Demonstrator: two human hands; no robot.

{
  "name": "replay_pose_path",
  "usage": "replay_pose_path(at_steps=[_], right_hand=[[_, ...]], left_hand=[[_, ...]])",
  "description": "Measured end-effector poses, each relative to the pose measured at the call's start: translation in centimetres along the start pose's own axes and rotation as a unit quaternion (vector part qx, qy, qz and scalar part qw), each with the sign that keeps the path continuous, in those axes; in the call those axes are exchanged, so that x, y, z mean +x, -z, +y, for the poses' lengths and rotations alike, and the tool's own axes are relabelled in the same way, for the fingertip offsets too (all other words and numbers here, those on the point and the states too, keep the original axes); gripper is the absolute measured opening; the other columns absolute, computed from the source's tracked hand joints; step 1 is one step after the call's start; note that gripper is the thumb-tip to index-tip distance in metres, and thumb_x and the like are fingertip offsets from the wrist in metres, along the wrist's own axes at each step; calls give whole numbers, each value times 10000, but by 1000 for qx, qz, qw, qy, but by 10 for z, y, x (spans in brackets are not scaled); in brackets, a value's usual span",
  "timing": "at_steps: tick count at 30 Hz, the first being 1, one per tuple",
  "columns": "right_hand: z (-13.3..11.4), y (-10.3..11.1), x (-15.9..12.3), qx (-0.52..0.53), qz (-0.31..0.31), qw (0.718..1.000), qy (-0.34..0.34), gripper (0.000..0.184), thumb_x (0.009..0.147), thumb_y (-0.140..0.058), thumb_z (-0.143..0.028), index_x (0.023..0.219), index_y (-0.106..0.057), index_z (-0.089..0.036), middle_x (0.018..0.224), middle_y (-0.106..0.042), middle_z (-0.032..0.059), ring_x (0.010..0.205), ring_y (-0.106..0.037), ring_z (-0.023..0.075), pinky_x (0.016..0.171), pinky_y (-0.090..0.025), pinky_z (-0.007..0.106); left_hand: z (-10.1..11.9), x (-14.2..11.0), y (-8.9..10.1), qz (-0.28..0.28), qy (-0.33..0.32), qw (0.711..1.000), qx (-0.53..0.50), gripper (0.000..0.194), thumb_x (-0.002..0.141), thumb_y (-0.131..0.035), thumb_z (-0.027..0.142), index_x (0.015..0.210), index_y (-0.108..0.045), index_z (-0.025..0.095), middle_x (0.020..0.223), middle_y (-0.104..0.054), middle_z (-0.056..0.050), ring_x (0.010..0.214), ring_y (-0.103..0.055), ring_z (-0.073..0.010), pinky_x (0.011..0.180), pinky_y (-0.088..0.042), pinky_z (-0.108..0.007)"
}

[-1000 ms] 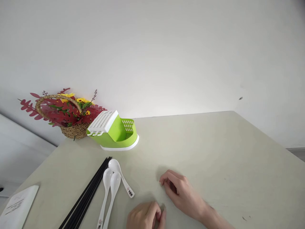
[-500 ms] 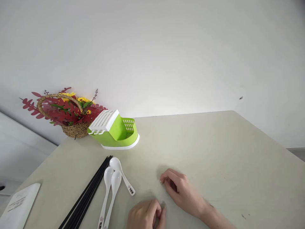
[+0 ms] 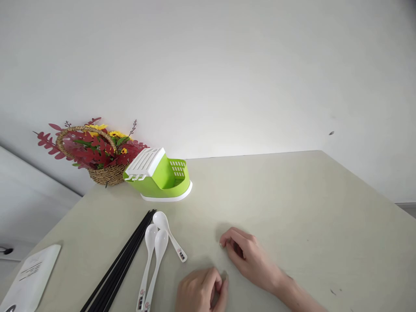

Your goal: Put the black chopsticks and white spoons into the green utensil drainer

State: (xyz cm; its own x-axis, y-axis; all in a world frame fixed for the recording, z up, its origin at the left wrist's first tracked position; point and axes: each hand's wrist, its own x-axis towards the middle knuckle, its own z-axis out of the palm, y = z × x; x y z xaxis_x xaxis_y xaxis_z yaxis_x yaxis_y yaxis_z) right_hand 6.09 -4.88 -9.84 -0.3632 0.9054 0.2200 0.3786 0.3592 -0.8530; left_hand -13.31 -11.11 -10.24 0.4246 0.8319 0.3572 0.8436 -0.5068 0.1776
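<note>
My left hand (image 3: 202,289) rests on the table at the bottom of the view, its fingers curled in and nothing seen in them. Farther forward and to its right lies my right hand (image 3: 248,256), also loosely curled and holding nothing. Left of my left hand are three white spoons: one (image 3: 169,236) slants away with its handle toward me, and two (image 3: 150,255) (image 3: 157,264) lie side by side. A bundle of black chopsticks (image 3: 121,264) lies beside the spoons. Beyond them stands a green and white utensil holder (image 3: 159,177) with a slotted lid section and an open front.
A wicker basket (image 3: 108,175) of red leaves and yellow flowers stands behind the holder, near the wall (image 3: 243,86). A white flat object (image 3: 32,275) with printed lines lies at the table's left edge. The pale table (image 3: 292,195) extends to the right.
The whole view has shifted slightly, so the objects appear a little farther right and higher. Both hands stay curled in the same places on the table.
</note>
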Motion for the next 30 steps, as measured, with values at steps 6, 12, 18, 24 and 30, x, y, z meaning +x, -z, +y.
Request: replay_pose_path(at_steps=[6, 12, 18, 24, 30], right_hand=[[0, 0, 0, -1, 0, 1000, -5, 194, 940, -472, -101, 953, -603, -244, 885, -682, 2, 671, -566, 135, 597, -420, 251], [-1, 0, 0, -1, -3, 1000, -4, 204, 939, -478, -87, 958, -607, -244, 897, -684, 1, 682, -573, 132, 600, -422, 249], [-1, 1, 0, -1, 2, 1000, 0, 206, 940, -471, -94, 955, -613, -242, 890, -684, 5, 676, -573, 137, 599, -429, 254], [0, 0, 0, 0, -4, 1000, -5, 213, 938, -475, -87, 967, -619, -242, 890, -677, 3, 678, -565, 136, 611, -426, 251], [0, 1, -1, 3, -7, 1000, -11, 219, 941, -480, -73, 966, -614, -244, 897, -673, -7, 690, -562, 133, 623, -419, 248]], left_hand=[[1, 0, 2, 3, 0, 1000, -11, 283, 901, -634, 181, 707, -436, 238, 528, -541, 78, 441, -517, -92, 470, -362, -225], [2, 2, 3, -4, 9, 1000, -22, 273, 899, -632, 177, 696, -460, 239, 523, -536, 74, 439, -515, -96, 465, -358, -230], [2, 1, 3, -8, 7, 1000, -10, 262, 920, -608, 200, 708, -460, 236, 525, -539, 76, 437, -515, -92, 468, -371, -227], [-1, -3, -9, 31, 9, 999, -29, 259, 914, -585, 189, 712, -430, 242, 503, -508, 82, 416, -477, -94, 465, -327, -246], [0, -5, -10, 27, 17, 999, -38, 256, 910, -588, 189, 723, -423, 243, 516, -515, 78, 427, -474, -101, 480, -320, -249]])
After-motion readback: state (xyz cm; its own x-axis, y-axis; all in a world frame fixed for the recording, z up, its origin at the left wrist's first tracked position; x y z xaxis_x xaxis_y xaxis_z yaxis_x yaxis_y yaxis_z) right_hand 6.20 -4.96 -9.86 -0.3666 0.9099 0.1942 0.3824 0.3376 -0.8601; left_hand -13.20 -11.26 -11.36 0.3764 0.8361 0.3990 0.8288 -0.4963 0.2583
